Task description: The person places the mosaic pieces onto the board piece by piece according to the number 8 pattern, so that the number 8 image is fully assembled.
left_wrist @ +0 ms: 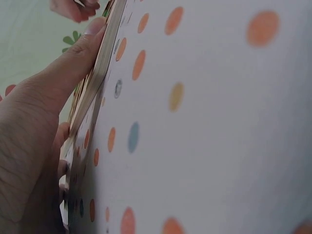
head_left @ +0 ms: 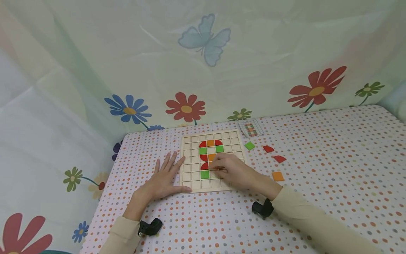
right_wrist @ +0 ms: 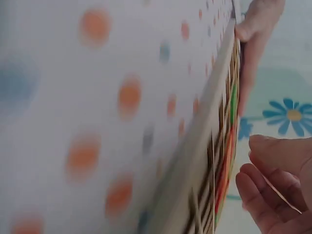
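A wooden grid board (head_left: 187,176) lies on the table, with several red, green and orange pieces in its cells, among them a green square (head_left: 204,174) and an orange square (head_left: 210,143). My left hand (head_left: 163,180) rests with spread fingers at the board's left edge, its thumb (left_wrist: 73,63) on the near left corner. Over the board's lower middle, my right hand (head_left: 234,171) has loosely bent fingers (right_wrist: 256,195) just above the cells. No piece shows between them in the right wrist view. The hand hides part of the board and some pieces.
Right of the board lie a loose green square (head_left: 250,145), two red quarter-round pieces (head_left: 268,149) and an orange square (head_left: 277,176). A printed pattern card (head_left: 251,128) is by the far right corner. Dotted cloth (head_left: 333,165) covers the table; a flowered curtain (head_left: 260,70) hangs behind.
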